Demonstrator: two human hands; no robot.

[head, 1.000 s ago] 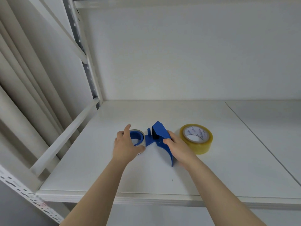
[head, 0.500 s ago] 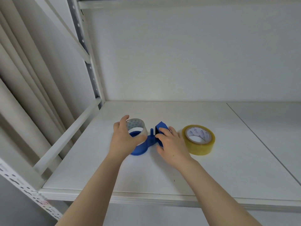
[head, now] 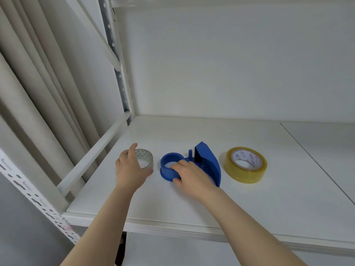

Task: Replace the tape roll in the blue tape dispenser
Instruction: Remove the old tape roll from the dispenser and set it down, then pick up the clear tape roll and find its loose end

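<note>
The blue tape dispenser [head: 209, 160] lies on its side on the white shelf [head: 192, 135], its round hub ring [head: 166, 166] bare and facing up. My right hand [head: 192, 175] rests on the dispenser, fingers curled over the hub's near rim and holding it down. Left of the dispenser stands a nearly used-up clear tape roll [head: 147, 158], flat on the shelf. My left hand [head: 128, 169] wraps around it, thumb in front and index finger behind. A full yellowish tape roll [head: 245, 166] lies flat just right of the dispenser, untouched.
A white side rail [head: 92, 156] runs along the shelf's left edge up to a perforated metal upright [head: 123, 89]. The back wall closes the shelf behind. The shelf's front lip [head: 172, 227] is near my forearms. A seam [head: 317, 160] splits off a right-hand panel.
My left hand lifted the clear roll off the dispenser's hub and moved it left down to the shelf. My right hand shifted from the dispenser's body onto the hub ring.
</note>
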